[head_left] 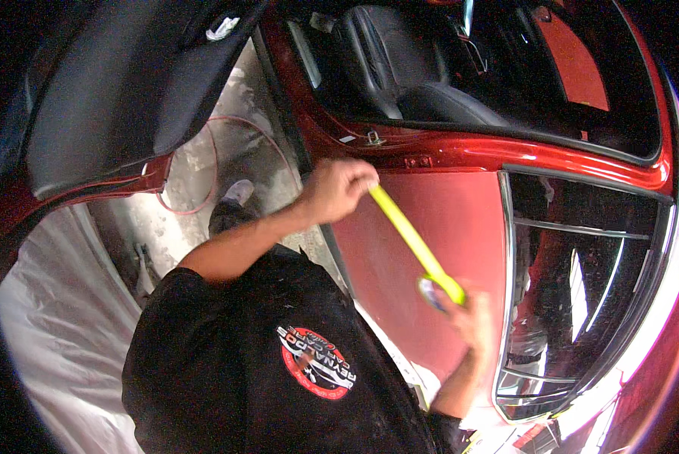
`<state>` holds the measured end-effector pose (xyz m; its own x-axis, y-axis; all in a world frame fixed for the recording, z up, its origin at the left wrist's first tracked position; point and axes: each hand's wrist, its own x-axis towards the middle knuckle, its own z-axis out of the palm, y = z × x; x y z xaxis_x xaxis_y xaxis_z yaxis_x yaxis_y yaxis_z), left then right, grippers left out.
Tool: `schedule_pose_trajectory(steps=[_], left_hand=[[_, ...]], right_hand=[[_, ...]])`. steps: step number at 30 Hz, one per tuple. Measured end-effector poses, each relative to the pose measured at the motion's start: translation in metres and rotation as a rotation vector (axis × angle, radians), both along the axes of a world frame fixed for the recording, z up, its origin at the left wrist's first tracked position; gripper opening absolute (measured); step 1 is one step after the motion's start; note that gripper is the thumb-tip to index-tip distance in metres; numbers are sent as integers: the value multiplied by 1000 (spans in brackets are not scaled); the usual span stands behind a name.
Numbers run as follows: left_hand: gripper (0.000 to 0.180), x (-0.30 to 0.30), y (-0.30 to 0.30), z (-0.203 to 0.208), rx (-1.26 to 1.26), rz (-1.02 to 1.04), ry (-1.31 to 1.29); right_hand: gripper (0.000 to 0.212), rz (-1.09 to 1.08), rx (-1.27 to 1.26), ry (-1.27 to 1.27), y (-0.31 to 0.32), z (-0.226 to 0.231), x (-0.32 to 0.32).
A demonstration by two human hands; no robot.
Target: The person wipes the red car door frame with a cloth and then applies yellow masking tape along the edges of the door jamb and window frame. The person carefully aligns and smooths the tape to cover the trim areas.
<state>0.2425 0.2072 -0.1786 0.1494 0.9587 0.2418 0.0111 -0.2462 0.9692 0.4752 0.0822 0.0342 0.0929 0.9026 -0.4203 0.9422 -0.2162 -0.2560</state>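
A strip of bright yellow-green tape (409, 233) is stretched straight between my two hands, in front of a dull red car body panel (411, 208). My left hand (341, 189) pinches the free end, near the panel's upper edge by the door opening. Lower and to the right, my right hand (472, 321) grips the tape roll (432, 293), which shows edge-on and partly hidden by the fingers. Beside the right hand, the panel ends at a dark car window (574, 295) with a bright trim edge. Some motion blur softens the right hand.
An open car door (120, 91) with dark inner trim stands at the left. The glossy red door frame (460, 147) surrounds black seats (377, 57). A thin red hose (212, 151) loops over the concrete floor (158, 223). Pale sheeting (59, 303) hangs at the lower left.
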Motion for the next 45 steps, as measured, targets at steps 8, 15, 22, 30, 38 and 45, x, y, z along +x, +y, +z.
schedule_pose_trajectory(steps=[8,15,22,30,38,45], left_hand=[[18,17,68,12,-609,-293,-504],[22,39,75,5,-847,-381,-521],[25,54,77,-9,-672,-443,-435],[23,56,82,-17,-761,-443,-536],[23,66,86,-18,-816,-536,-459],[23,67,91,-23,-899,-607,-514]], right_hand=[[30,268,368,-235,156,145,21],[29,223,100,-295,229,159,24],[29,187,-144,-282,243,173,21],[29,216,-128,-295,247,170,23],[29,46,-223,-372,258,171,6],[25,29,-274,-348,264,168,4]])
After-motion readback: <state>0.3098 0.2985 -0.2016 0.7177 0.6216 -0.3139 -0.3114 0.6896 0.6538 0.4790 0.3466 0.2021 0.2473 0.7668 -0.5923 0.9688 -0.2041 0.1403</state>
